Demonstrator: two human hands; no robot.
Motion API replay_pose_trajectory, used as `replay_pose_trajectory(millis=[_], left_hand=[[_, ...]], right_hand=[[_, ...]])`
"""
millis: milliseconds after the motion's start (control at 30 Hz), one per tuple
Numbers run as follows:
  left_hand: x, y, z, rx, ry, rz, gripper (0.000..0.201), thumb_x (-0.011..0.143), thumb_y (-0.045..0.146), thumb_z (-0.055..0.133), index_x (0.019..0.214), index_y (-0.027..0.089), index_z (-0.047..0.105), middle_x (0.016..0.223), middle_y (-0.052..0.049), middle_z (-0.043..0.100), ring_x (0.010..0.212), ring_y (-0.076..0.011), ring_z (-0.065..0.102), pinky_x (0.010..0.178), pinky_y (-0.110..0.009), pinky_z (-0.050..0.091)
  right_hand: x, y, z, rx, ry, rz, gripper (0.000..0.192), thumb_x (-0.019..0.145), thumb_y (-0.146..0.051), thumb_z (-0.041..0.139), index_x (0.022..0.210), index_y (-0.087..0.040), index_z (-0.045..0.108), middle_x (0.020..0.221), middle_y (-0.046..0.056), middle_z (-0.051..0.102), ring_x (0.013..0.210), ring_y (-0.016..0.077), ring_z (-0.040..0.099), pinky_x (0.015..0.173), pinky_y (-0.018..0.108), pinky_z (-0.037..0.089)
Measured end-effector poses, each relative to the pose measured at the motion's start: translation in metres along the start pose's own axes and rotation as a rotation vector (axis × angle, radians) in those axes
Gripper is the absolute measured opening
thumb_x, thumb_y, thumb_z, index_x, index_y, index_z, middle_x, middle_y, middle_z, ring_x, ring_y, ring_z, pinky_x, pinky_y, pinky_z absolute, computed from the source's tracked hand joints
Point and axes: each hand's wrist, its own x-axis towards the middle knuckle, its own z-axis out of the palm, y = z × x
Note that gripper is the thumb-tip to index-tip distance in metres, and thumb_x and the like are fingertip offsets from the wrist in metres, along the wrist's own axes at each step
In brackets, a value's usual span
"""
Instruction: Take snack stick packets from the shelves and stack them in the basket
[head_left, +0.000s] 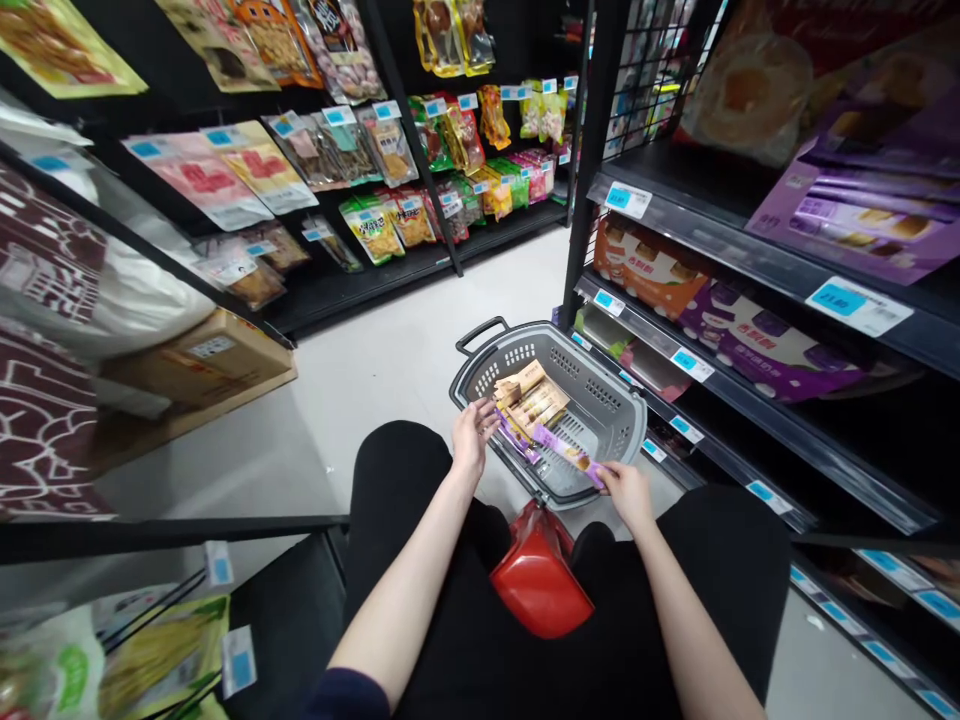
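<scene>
A grey shopping basket [637, 420] with perforated sides stands on the floor in front of my knees. My right hand [626, 492] pinches one end of a long, slim purple snack packet [568, 452], which slants over the near part of the basket. At the basket's left rim, my left hand [472, 437] is open, its fingers slightly apart beside the packets. Inside the basket lie several beige snack packets [541, 398], with other purple packaging [517, 437] partly beneath them. A glossy red bag [541, 580] rests on my lap, just below the basket.
Shelves with purple boxes [780, 345] and price tags [859, 305] rise close on the right. Hanging snack bags [375, 228] fill the rack ahead. A cardboard box [202, 365] sits on the left. The basket's black handle [480, 332] sticks out at its far left.
</scene>
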Motion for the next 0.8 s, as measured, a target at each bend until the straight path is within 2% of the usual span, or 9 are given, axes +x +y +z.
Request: replay_pose_trajectory(millis=[100, 233, 333, 400, 433, 533, 633, 700, 800], left_hand=[[0.000, -0.001, 0.001, -0.027, 0.011, -0.053, 0.021, 0.083, 0.027, 0.043, 0.093, 0.014, 0.057, 0.092, -0.007, 0.066, 0.057, -0.0067, 0.058, 0.060, -0.020, 0.049], [-0.004, -0.002, 0.005, -0.022, -0.052, -0.080, 0.021, 0.078, 0.027, 0.049, 0.093, 0.014, 0.057, 0.086, -0.006, 0.066, 0.057, -0.0076, 0.058, 0.058, -0.020, 0.048], [-0.005, 0.002, 0.004, -0.016, -0.049, -0.113, 0.020, 0.076, 0.026, 0.052, 0.091, 0.013, 0.058, 0.083, -0.006, 0.066, 0.057, -0.0082, 0.058, 0.058, -0.020, 0.048], [-0.004, 0.005, 0.003, -0.038, -0.031, -0.135, 0.018, 0.076, 0.023, 0.051, 0.089, 0.013, 0.059, 0.082, -0.005, 0.066, 0.056, -0.0078, 0.058, 0.057, -0.020, 0.049], [-0.004, 0.006, 0.002, -0.051, -0.027, -0.140, 0.017, 0.076, 0.022, 0.051, 0.088, 0.013, 0.059, 0.081, -0.005, 0.066, 0.055, -0.0077, 0.058, 0.057, -0.020, 0.049], [-0.001, 0.008, 0.000, -0.071, -0.040, -0.153, 0.016, 0.075, 0.022, 0.053, 0.086, 0.013, 0.060, 0.079, -0.005, 0.067, 0.055, -0.0080, 0.058, 0.056, -0.020, 0.049], [0.002, 0.006, 0.001, -0.067, -0.058, -0.183, 0.016, 0.072, 0.020, 0.057, 0.085, 0.013, 0.062, 0.080, -0.005, 0.068, 0.054, -0.0084, 0.059, 0.054, -0.020, 0.049], [0.005, 0.005, 0.004, -0.060, -0.055, -0.214, 0.016, 0.071, 0.018, 0.058, 0.085, 0.013, 0.063, 0.080, -0.005, 0.069, 0.053, -0.0090, 0.059, 0.053, -0.020, 0.050], [0.012, 0.001, 0.011, -0.038, -0.096, -0.261, 0.016, 0.072, 0.017, 0.057, 0.087, 0.014, 0.064, 0.082, -0.006, 0.069, 0.054, -0.0094, 0.060, 0.052, -0.019, 0.050]], right_hand=[[0.010, 0.006, 0.019, -0.127, 0.028, -0.038, 0.013, 0.065, -0.033, 0.062, 0.061, -0.022, 0.067, 0.049, 0.003, 0.063, 0.054, 0.0209, 0.064, 0.058, 0.030, 0.050], [0.032, -0.013, 0.079, -0.272, 0.042, -0.032, 0.017, 0.063, -0.024, 0.066, 0.047, -0.022, 0.060, 0.050, 0.008, 0.063, 0.064, 0.0251, 0.064, 0.064, 0.033, 0.047], [0.050, -0.029, 0.117, -0.311, 0.040, -0.009, 0.015, 0.061, -0.022, 0.068, 0.049, -0.022, 0.059, 0.053, 0.009, 0.064, 0.063, 0.0266, 0.063, 0.061, 0.036, 0.046], [0.060, -0.036, 0.123, -0.335, 0.027, -0.015, 0.010, 0.063, -0.022, 0.067, 0.054, -0.021, 0.062, 0.056, 0.008, 0.065, 0.063, 0.0257, 0.063, 0.060, 0.035, 0.046], [0.065, -0.038, 0.117, -0.345, 0.016, -0.031, 0.007, 0.064, -0.022, 0.065, 0.057, -0.020, 0.063, 0.057, 0.008, 0.066, 0.064, 0.0247, 0.064, 0.061, 0.034, 0.046], [0.083, -0.054, 0.069, -0.387, -0.016, -0.109, 0.009, 0.069, -0.023, 0.059, 0.065, -0.019, 0.067, 0.062, 0.005, 0.068, 0.065, 0.0209, 0.064, 0.064, 0.030, 0.046], [0.094, -0.100, -0.018, -0.455, 0.064, -0.247, 0.019, 0.075, -0.029, 0.052, 0.081, -0.020, 0.068, 0.071, 0.003, 0.069, 0.069, 0.0183, 0.065, 0.067, 0.028, 0.046], [0.090, -0.149, -0.084, -0.527, 0.258, -0.406, 0.026, 0.079, -0.036, 0.047, 0.088, -0.020, 0.066, 0.076, 0.004, 0.069, 0.071, 0.0188, 0.064, 0.069, 0.028, 0.046], [0.076, -0.231, -0.174, -0.699, 0.652, -0.645, 0.032, 0.082, -0.038, 0.042, 0.092, -0.017, 0.064, 0.080, 0.008, 0.069, 0.074, 0.0204, 0.063, 0.071, 0.029, 0.045]])
